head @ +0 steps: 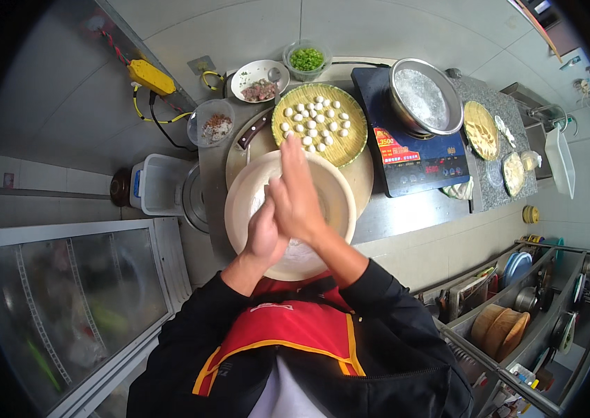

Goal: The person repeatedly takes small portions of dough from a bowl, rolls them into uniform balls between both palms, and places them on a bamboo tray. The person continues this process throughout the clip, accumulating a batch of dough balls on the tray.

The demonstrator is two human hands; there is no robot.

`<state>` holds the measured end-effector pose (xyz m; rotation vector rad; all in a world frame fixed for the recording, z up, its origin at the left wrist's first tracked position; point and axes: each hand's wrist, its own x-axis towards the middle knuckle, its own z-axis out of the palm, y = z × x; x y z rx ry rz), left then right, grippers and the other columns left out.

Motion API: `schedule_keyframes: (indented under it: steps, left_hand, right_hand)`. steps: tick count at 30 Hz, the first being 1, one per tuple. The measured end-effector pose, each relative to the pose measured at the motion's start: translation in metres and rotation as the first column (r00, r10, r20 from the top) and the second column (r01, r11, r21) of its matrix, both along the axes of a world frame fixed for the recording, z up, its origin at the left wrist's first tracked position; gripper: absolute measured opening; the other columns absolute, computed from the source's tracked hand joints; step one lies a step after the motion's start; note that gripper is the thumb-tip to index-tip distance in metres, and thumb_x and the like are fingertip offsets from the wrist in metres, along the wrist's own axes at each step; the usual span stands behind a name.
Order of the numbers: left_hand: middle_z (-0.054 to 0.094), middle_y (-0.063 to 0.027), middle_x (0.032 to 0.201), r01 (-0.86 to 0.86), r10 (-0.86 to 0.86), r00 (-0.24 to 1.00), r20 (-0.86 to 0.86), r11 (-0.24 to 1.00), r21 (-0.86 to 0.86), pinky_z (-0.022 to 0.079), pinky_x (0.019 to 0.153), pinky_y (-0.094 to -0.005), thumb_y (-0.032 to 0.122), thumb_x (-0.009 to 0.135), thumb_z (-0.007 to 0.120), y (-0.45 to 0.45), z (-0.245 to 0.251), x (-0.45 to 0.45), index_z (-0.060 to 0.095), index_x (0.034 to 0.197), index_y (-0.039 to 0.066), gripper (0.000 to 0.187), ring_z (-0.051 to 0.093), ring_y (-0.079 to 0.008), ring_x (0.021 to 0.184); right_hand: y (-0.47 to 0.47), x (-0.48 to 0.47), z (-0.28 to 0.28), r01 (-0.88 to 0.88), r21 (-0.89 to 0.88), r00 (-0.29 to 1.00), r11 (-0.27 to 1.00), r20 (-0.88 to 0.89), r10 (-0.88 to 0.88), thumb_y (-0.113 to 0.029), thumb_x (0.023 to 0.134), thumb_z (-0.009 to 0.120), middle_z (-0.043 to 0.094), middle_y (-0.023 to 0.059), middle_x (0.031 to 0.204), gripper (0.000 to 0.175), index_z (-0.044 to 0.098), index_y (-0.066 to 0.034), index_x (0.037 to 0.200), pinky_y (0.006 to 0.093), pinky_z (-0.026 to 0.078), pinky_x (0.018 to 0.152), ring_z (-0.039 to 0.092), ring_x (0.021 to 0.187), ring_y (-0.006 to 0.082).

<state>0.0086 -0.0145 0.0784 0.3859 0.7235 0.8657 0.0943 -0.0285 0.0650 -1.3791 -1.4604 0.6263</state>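
Note:
My left hand (265, 235) and my right hand (299, 201) are pressed palm to palm, fingers pointing away from me. What lies between the palms, if anything, is hidden. Both are above a large cream bowl (339, 196) with white powder (299, 253) in it. Beyond the fingertips, several small white balls (319, 119) are spread over a round woven tray (348, 149). The tray and bowl overlap a round board (364, 194), where a knife with a dark riveted handle (254, 131) lies.
On the right, a metal pot (420, 96) of cloudy liquid sits on an induction cooker (402, 172). Behind stand a bowl of minced meat (258, 91), chopped greens (307, 60) and a tub of seasonings (216, 125). A glass-lidded freezer (75, 298) and a shelf rack (504, 313) flank me.

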Motion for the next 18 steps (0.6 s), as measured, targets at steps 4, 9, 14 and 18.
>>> schedule_keyframes:
  steps: [4, 9, 14, 18]
  left_hand:
    - [0.022, -0.0135, 0.165, -0.132, 0.092, 0.989, 0.116, 0.902, 0.41, 0.011, 0.125, -0.0418, 0.048, 0.11, 0.023, -0.004, 0.005, 0.003, 0.019, 0.159, 0.003, 0.067, 0.019, -0.0272, 0.153]
    - [0.018, -0.0111, 0.167, -0.004, 0.001, 1.0, 0.012, 0.961, 0.278, 0.01, 0.125, -0.0383, 0.052, 0.109, 0.025, -0.006, 0.006, 0.003, 0.013, 0.16, 0.003, 0.072, 0.015, -0.0228, 0.154]
    - [0.026, -0.0093, 0.164, 0.037, -0.051, 0.997, 0.063, 0.978, 0.206, 0.016, 0.124, -0.0386, 0.053, 0.109, 0.023, -0.013, -0.007, -0.003, 0.017, 0.16, 0.005, 0.07, 0.022, -0.0219, 0.152]
    - [0.035, -0.0082, 0.159, 0.048, -0.048, 0.998, 0.035, 0.998, 0.028, 0.03, 0.119, -0.0405, 0.045, 0.11, 0.026, -0.022, -0.034, -0.006, 0.025, 0.157, 0.006, 0.061, 0.035, -0.0209, 0.146]
  right_hand:
    - [0.003, 0.0, 0.012, -0.065, 0.039, 0.992, 0.997, 0.11, 0.061, -0.022, 0.1, 0.045, 0.018, 0.0319, 0.161, 0.066, 0.022, 0.0087, 0.154, 0.0493, 0.01, 0.124, 0.011, 0.152, 0.0452]
    - [0.006, 0.003, 0.031, -0.065, 0.04, 0.995, 0.997, 0.075, 0.062, -0.024, 0.095, 0.049, 0.018, 0.0337, 0.16, 0.073, 0.021, 0.0086, 0.154, 0.0523, 0.011, 0.123, 0.011, 0.151, 0.0486]
    - [0.008, 0.002, 0.022, -0.011, -0.015, 0.996, 1.0, 0.083, 0.012, -0.033, 0.1, 0.05, 0.023, 0.0292, 0.16, 0.07, 0.026, 0.0059, 0.153, 0.0543, 0.013, 0.122, 0.016, 0.151, 0.0469]
    - [0.007, 0.01, -0.013, -0.048, 0.114, 0.972, 0.992, 0.232, 0.021, -0.032, 0.099, 0.051, 0.027, 0.0279, 0.16, 0.067, 0.031, 0.0047, 0.152, 0.0535, 0.015, 0.123, 0.019, 0.151, 0.0452]
